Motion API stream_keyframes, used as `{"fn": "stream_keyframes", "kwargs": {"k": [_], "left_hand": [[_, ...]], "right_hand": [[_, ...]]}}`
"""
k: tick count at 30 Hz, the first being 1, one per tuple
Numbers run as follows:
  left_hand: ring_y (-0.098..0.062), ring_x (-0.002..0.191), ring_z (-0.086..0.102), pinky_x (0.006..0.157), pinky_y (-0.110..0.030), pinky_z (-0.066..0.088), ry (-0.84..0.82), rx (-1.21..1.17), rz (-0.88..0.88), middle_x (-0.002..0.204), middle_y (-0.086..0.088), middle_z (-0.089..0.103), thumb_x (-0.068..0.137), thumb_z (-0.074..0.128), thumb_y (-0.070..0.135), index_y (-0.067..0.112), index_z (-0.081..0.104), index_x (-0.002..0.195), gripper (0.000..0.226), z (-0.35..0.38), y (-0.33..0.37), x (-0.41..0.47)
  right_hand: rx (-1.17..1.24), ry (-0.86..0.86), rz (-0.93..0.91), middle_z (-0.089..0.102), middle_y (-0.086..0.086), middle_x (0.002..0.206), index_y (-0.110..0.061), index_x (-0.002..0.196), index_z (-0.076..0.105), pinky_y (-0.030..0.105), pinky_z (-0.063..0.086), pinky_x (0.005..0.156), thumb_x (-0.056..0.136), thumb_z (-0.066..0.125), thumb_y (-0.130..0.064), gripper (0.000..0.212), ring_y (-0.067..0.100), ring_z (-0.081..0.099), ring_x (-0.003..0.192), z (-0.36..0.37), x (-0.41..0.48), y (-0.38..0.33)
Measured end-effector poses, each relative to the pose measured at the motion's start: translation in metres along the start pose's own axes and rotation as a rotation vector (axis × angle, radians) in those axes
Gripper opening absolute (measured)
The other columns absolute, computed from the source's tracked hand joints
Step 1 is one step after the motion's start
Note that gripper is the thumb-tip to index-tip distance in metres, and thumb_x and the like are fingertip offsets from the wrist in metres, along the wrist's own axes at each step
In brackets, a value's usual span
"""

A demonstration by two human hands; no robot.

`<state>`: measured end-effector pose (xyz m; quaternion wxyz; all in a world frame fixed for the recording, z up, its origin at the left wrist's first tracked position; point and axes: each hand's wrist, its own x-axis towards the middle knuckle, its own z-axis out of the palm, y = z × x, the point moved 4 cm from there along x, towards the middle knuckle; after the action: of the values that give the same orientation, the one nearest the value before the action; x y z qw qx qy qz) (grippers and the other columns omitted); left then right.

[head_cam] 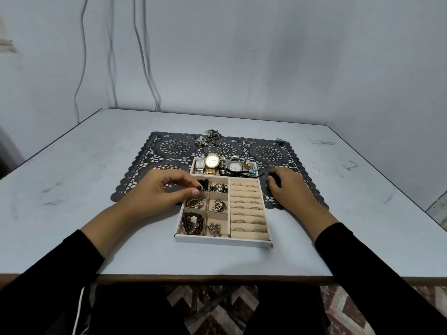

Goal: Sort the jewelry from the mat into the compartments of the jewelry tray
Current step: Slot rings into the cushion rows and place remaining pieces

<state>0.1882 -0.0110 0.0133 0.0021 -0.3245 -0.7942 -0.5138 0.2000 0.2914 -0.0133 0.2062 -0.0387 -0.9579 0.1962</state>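
A white jewelry tray (219, 240) with beige compartments lies on the near edge of a dark lace mat (174, 146). Watches (212, 162) fill its far row, rings (246, 204) sit in the right slots, and chains and bracelets fill the small left cells. My left hand (159, 189) pinches a dark bead bracelet (202, 184) at the top left cell. To the tray's right, my right hand (287, 187) grips a black item (274, 180) on the mat. A tangle of necklaces (209, 139) lies at the mat's far edge.
The pale table (72, 189) ends at a front edge near my lap and a right edge beyond the mat. A small dark piece (280, 141) lies at the mat's far right corner. Cables hang down the wall behind.
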Motion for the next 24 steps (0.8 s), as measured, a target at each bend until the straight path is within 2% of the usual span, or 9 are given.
{"fn": "stream_keyframes", "kwargs": {"k": [3, 7, 15, 20, 24], "left_hand": [[-0.008, 0.091, 0.069, 0.081, -0.016, 0.052, -0.059, 0.134, 0.067, 0.091, 0.013, 0.074, 0.081, 0.075, 0.022, 0.024, 0.076, 0.095, 0.014, 0.0, 0.002, 0.002], [-0.006, 0.089, 0.069, 0.079, -0.018, 0.053, -0.08, 0.251, 0.164, 0.09, 0.017, 0.073, 0.08, 0.075, 0.029, 0.028, 0.076, 0.099, 0.019, -0.002, 0.007, 0.001], [-0.01, 0.092, 0.07, 0.08, -0.028, 0.056, -0.112, 0.232, 0.177, 0.094, 0.014, 0.075, 0.083, 0.073, 0.028, 0.024, 0.077, 0.103, 0.021, -0.003, 0.006, 0.001], [-0.008, 0.093, 0.07, 0.081, -0.018, 0.051, -0.057, 0.197, 0.141, 0.092, 0.014, 0.075, 0.085, 0.073, 0.02, 0.021, 0.077, 0.101, 0.017, -0.005, 0.003, 0.003], [-0.003, 0.095, 0.066, 0.078, -0.007, 0.046, 0.099, 0.135, 0.072, 0.094, 0.011, 0.074, 0.092, 0.066, 0.014, 0.019, 0.074, 0.104, 0.015, -0.012, 0.0, 0.006]], "right_hand": [[0.002, 0.003, -0.003, 0.064, 0.01, 0.103, -0.005, 0.108, 0.062, 0.031, 0.042, 0.079, 0.095, 0.049, -0.021, 0.023, 0.024, 0.056, 0.095, 0.0, 0.0, 0.0], [0.003, 0.004, -0.004, 0.064, 0.01, 0.104, -0.006, 0.109, 0.062, 0.03, 0.041, 0.078, 0.096, 0.049, -0.021, 0.024, 0.023, 0.056, 0.095, 0.0, 0.0, 0.0], [-0.007, 0.009, -0.012, 0.065, 0.011, 0.106, -0.006, 0.11, 0.062, 0.03, 0.04, 0.083, 0.095, 0.051, -0.021, 0.024, 0.025, 0.057, 0.099, 0.001, 0.0, 0.003], [-0.008, 0.001, -0.009, 0.065, 0.011, 0.107, -0.006, 0.111, 0.062, 0.03, 0.04, 0.083, 0.095, 0.051, -0.02, 0.025, 0.025, 0.057, 0.1, 0.001, 0.001, 0.002], [0.012, -0.003, -0.008, 0.064, 0.012, 0.107, -0.005, 0.112, 0.063, 0.029, 0.041, 0.083, 0.094, 0.052, -0.02, 0.026, 0.025, 0.057, 0.1, -0.002, 0.002, 0.001]]}}
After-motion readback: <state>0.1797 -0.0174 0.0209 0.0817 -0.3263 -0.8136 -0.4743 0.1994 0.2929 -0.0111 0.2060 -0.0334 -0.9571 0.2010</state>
